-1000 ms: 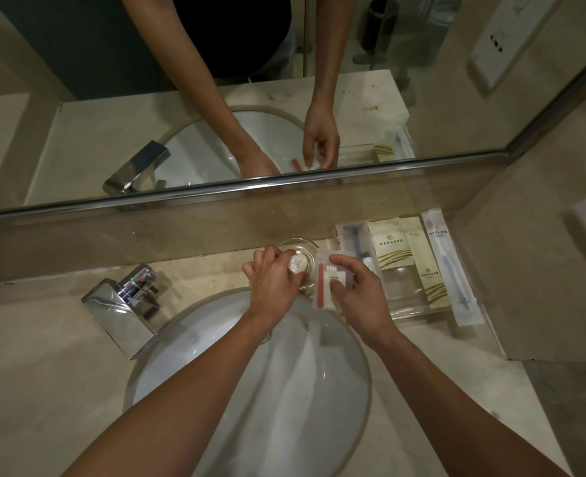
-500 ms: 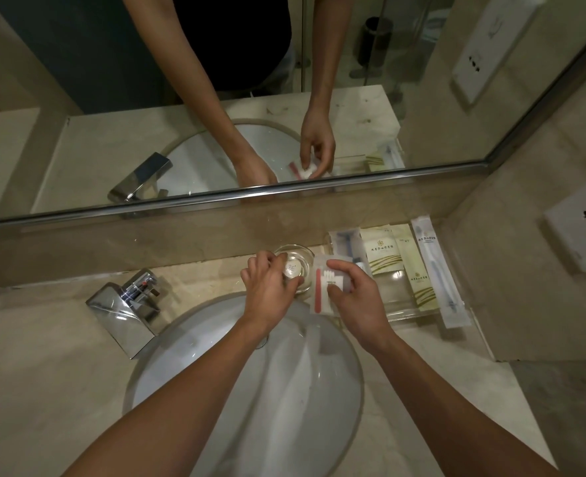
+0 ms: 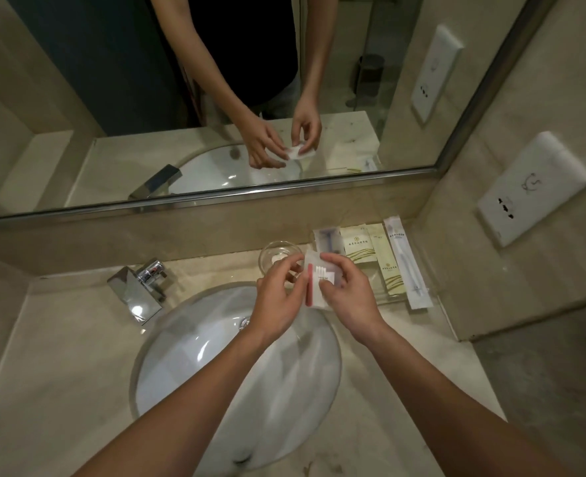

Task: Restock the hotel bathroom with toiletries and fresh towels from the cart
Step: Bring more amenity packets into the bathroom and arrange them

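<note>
The left hand (image 3: 277, 299) and right hand (image 3: 350, 297) are both pinching a clear toiletry packet (image 3: 320, 282), fingers curling on its side edges. The packet is hanging over the sink's (image 3: 215, 356) back rim, just beside the glass dish (image 3: 273, 250) on the tabletop (image 3: 61, 373).

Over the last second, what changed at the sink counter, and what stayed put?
The left hand left the glass dish, leaving the round soap in it, and moved right to pinch the clear swab packet's left edge. The right hand kept its grip on that packet. The sachets and toothbrush pack by the wall stayed put.
</note>
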The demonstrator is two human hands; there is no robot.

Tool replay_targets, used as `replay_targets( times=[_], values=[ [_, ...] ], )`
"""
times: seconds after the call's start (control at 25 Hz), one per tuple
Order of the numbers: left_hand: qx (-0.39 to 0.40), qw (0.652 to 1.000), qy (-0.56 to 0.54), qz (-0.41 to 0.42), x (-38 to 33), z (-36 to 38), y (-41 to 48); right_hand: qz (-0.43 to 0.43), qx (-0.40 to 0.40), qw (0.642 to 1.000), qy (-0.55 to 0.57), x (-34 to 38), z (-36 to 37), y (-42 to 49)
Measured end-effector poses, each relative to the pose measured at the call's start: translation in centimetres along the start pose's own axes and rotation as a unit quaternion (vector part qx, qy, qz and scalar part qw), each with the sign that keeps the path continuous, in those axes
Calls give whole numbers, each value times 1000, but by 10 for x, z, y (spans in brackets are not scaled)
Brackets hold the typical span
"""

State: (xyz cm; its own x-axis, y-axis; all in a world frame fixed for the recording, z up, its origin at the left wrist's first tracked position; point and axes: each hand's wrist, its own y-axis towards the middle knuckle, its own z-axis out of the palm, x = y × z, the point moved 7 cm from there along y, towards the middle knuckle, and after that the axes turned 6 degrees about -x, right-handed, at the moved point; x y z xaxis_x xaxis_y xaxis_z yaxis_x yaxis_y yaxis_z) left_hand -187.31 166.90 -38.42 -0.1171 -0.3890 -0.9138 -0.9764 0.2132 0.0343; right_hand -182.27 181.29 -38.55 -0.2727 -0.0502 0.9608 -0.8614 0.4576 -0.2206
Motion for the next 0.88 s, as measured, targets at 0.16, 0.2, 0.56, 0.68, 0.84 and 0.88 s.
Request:
replay_targets(
  times=[0.16, 0.2, 0.56, 0.68, 0.84, 0.88],
  values=[
    [17, 998, -61, -23, -21, 10, -18, -12, 3, 1000, 4, 4, -20, -18],
    [21, 999, -45, -14, -25, 13, -21, -16, 3, 1000, 7, 5, -26, -22],
    [46, 999, 7, -3, -47, 56, -32, -19, -17, 1000, 17, 2, -75, -36],
    [51, 999, -6, -18, -47, 69, -34, -2, -32, 998, 48, -4, -88, -34],
    [59, 998, -24, -30, -47, 80, -35, 11, -26, 999, 32, -10, -96, -29],
    [60, 997, -28, -37, -45, 82, -36, 6, -23, 1000, 14, -11, -97, -27]
  ],
)
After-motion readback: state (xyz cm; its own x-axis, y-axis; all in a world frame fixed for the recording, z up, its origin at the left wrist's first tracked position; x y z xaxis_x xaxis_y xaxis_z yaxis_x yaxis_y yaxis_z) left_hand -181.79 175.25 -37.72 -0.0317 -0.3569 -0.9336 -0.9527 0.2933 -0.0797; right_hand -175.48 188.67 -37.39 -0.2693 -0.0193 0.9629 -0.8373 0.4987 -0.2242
